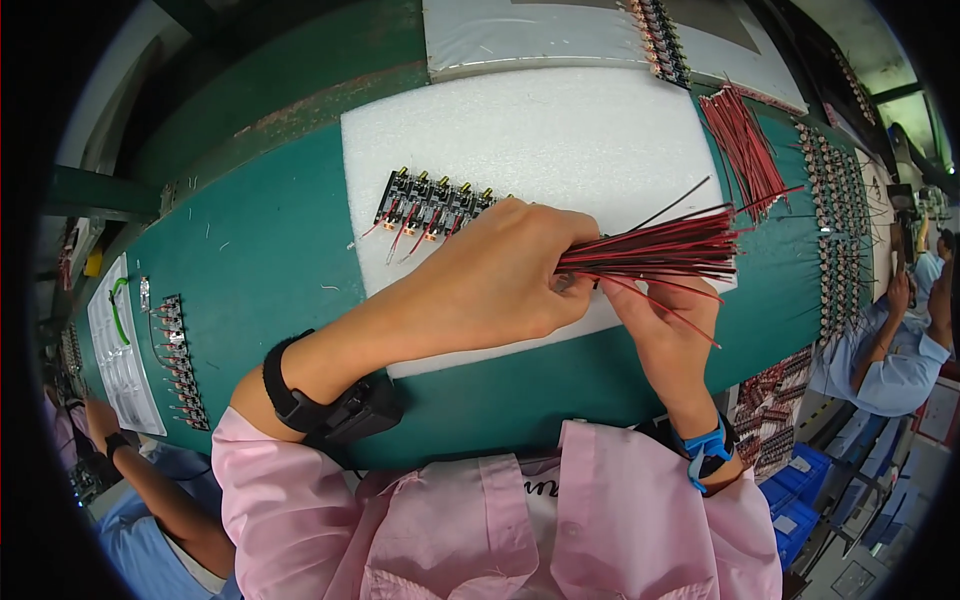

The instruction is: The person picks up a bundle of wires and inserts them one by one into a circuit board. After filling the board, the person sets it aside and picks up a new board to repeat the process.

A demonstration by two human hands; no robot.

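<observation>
My left hand (525,270) is closed round a thick bundle of red and black wires (660,245), whose loose ends fan out to the right. Just under the bundle is my right hand (668,325), its thumb and fingers drawn together near the spot where the wires leave my left fist. What lies between the right fingertips is hidden. Beyond my left wrist, a panel of small circuit boards (430,208) with short red wires rests on a white foam sheet (540,130). My left hand covers the panel's right end.
More red and black wires (745,150) lie at the foam's right edge. Rows of wired parts (838,230) stand farther right on the green table (270,240). A board strip (180,360) lies at left. Co-workers sit at both sides; blue bins (795,490) are lower right.
</observation>
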